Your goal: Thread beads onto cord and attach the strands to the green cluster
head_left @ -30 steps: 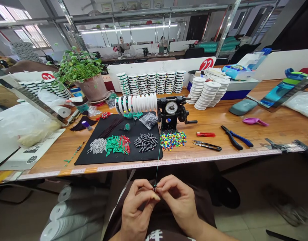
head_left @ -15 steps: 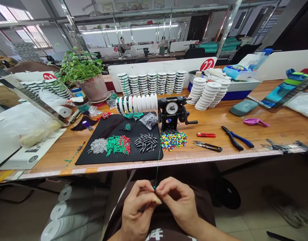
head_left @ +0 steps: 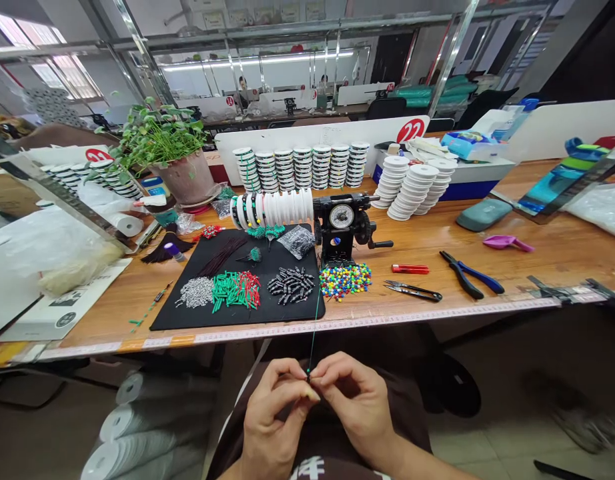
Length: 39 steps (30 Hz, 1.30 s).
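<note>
Hands [head_left: 273, 417] [head_left: 361, 403] pinching green thread [head_left: 314, 327], possibly a small bead [head_left: 308, 371]

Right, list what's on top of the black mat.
On the black mat: silvery bits, green and red pieces, black pieces, dark strands, green clusters and a plastic bag. The surface beneath them is hidden.

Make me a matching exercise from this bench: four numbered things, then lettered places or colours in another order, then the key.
Things
1. Green thread
2. Pliers
3. Silver pieces
4. Scoop

Places and colours
A. Pink
B. Heaped on the black mat
C. Leads down to a small dark piece at the fingertips of the left hand and right hand
D. One black handle, one blue

Pairs: 1-C, 2-D, 3-B, 4-A
</note>
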Motion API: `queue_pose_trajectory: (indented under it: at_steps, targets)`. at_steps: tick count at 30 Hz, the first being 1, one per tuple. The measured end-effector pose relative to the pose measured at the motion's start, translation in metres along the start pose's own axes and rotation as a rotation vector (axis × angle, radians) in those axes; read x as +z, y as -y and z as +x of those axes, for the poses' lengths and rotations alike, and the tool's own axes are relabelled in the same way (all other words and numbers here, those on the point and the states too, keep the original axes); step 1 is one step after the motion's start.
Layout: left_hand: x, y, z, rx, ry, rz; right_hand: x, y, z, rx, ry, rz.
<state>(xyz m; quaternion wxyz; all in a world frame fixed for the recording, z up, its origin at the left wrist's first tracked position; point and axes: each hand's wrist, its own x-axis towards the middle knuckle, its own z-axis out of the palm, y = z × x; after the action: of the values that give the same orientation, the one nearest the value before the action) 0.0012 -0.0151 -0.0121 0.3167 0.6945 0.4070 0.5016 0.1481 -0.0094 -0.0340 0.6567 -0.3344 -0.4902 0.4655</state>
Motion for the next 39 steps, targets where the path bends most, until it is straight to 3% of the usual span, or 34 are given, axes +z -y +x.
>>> queue_pose_trajectory:
  at_steps: [8, 17, 30, 39]
  targets:
    - [-0.0014, 0.002, -0.0001, 0.015, 0.036, 0.006, -0.0043, -0.0044, 0.0019, 0.118, 0.08, 0.126]
    - [-0.0012, 0.0033, -0.0049, -0.062, -0.004, 0.017, 0.0004, -0.0058, -0.0007, 0.116, -0.023, 0.124]
    - [-0.0024, 0.0008, -0.0014, 0.026, 0.052, -0.016, -0.0046, -0.0007, 0.0004, 0.083, 0.06, 0.094]
    - [-0.0032, 0.0015, -0.0001, 0.017, 0.1, -0.004, -0.0086, 0.0013, -0.0011, 0.124, 0.113, 0.048]
